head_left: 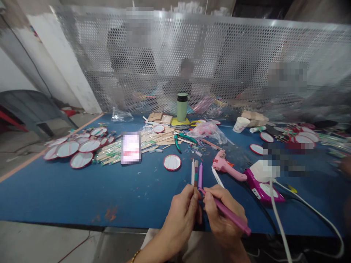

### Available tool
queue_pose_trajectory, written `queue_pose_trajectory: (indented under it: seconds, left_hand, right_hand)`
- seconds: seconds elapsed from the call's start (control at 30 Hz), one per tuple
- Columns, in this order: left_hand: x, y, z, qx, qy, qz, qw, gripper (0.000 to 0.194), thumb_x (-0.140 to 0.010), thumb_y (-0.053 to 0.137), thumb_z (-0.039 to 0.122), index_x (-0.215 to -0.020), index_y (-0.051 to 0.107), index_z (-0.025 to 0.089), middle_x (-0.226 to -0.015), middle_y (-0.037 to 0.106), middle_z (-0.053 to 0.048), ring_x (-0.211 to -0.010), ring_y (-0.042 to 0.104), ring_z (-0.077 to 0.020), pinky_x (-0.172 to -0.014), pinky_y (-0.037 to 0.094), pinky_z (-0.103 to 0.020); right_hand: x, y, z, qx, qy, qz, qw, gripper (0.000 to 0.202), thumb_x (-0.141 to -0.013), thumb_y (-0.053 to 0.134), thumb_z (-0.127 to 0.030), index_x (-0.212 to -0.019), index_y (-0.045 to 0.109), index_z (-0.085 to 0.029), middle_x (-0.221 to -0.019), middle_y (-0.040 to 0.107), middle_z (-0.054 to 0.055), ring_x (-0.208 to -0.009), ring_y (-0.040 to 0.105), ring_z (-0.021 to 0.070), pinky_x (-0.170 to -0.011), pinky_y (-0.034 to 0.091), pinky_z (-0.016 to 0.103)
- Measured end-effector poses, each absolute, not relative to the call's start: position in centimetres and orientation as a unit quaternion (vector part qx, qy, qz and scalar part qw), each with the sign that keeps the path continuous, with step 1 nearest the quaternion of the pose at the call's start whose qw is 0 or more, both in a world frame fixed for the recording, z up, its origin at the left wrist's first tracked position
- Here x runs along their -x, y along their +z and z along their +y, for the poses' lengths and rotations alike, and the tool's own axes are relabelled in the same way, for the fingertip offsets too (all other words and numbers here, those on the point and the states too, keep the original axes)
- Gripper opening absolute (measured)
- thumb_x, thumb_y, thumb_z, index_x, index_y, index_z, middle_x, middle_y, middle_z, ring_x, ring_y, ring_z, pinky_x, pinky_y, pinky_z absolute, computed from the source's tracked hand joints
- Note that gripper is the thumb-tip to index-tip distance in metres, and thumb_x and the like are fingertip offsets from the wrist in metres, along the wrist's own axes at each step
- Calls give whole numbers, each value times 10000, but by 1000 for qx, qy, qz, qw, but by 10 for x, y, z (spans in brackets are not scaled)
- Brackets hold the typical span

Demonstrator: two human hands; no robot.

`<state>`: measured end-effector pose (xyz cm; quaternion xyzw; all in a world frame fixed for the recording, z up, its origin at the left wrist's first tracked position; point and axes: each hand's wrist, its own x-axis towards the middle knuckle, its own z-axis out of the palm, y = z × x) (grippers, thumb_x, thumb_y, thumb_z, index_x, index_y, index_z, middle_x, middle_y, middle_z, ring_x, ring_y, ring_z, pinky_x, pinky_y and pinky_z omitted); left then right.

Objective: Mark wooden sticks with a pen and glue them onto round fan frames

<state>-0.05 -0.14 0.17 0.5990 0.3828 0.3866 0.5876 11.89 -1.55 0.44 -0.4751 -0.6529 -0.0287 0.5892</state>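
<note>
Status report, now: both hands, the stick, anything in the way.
Left hand gripping banded stick. Right hand holding pink marker, tip close by. Possible snag: purple marker alongside stick.

The head camera looks down, close over a blue table (137, 197). Forward, it faces a perforated metal screen (219, 65).

Green thermos (182, 109) parked near the bench's (131, 201) far edge, paper cup (241, 125) to its right, gray plastic chair (30, 104) past the left edge.

Purple pen (232, 216), perhaps against stick (196, 174)
</note>
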Motion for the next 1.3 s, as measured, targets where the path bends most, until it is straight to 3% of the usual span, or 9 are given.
queue_pose_trajectory:
  seconds: [1.3]
  left_hand:
    - [1,0,-2,-594,393,387,585,339,-975,398,471,-760,436,211,-533,438,70,-468,374,-86,-477,312,-201]
  right_hand:
    - [-119,4,-18,467,-30,-668,579,134,-899,552,-107,-884,656,-190,-720,705,2,-601,684,118,-578,541,206]
